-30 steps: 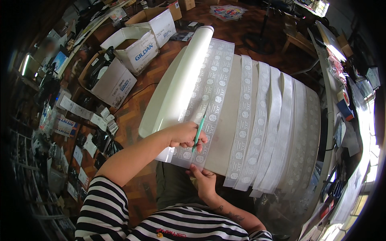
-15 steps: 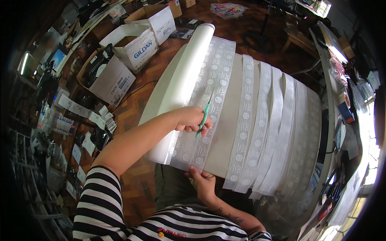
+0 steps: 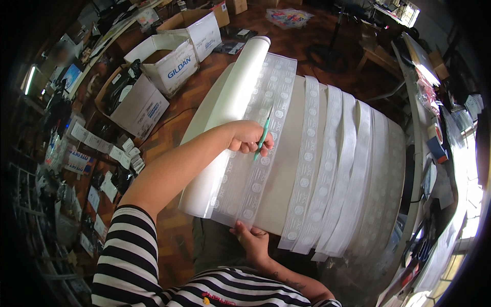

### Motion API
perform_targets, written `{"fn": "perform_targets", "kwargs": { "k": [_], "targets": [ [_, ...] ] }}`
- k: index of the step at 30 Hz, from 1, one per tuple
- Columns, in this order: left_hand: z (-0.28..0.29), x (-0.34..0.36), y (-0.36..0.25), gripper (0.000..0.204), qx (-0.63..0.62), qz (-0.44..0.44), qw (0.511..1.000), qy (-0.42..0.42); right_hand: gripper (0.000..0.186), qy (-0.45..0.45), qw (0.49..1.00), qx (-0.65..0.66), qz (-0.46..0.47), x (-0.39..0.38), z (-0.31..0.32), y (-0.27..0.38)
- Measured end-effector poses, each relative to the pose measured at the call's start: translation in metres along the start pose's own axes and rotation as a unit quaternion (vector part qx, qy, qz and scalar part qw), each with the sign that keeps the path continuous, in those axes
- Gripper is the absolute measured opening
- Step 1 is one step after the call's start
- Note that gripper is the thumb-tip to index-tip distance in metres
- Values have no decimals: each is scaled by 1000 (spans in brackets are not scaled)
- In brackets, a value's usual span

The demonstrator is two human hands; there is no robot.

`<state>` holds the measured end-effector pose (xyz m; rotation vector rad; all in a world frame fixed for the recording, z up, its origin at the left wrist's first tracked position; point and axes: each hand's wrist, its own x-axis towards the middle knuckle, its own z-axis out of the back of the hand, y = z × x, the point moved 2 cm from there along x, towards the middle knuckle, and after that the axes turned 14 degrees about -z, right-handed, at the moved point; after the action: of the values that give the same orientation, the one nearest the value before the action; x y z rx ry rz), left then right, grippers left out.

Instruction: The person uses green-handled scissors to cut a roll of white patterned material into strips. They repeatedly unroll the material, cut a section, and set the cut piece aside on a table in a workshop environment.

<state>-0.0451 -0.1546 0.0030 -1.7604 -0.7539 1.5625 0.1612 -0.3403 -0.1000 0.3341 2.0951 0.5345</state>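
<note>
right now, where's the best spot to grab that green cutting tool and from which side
Grip the green cutting tool by its upper shaft, coming from the left as the left hand does. It is slim and stands tilted with its tip down on the printed film strip, so the lower end should stay free. The right hand pins the strip's near edge.

Worn on the head, looking steeply down and forward over a white table (image 3: 286, 169) draped with printed film strips (image 3: 312, 153); close enough for the striped sleeve (image 3: 128, 250) to fill the lower left of the frame; left hand (image 3: 248, 137) at centre, right hand (image 3: 250, 240) at lower centre; wide fisheye, straight edges bowing toward a dark rim; cardboard boxes (image 3: 169, 61) on the floor at upper left, bright window side at right; only one view given, nothing shared with a second.
</note>
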Motion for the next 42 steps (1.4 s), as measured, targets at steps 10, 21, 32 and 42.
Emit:
{"fn": "perform_targets", "kwargs": {
  "k": [10, 21, 32, 42],
  "targets": [
    [19, 42, -27, 12, -8, -9, 1000, 2, 19, 29, 999, -7, 15, -1, 4, 0],
    [43, 73, -56, 16, -4, -4, 1000, -13, 13, 20, 1000, -8, 10, -3, 3, 0],
    [66, 96, -78, 14, 59, 18, 998, 3, 15, 22, 1000, -11, -8, -5, 3, 0],
    [77, 129, -102, 14, 42, -5, 999, -13, 18, 18, 999, -22, -19, 3, 14, -17]
  ]
}}
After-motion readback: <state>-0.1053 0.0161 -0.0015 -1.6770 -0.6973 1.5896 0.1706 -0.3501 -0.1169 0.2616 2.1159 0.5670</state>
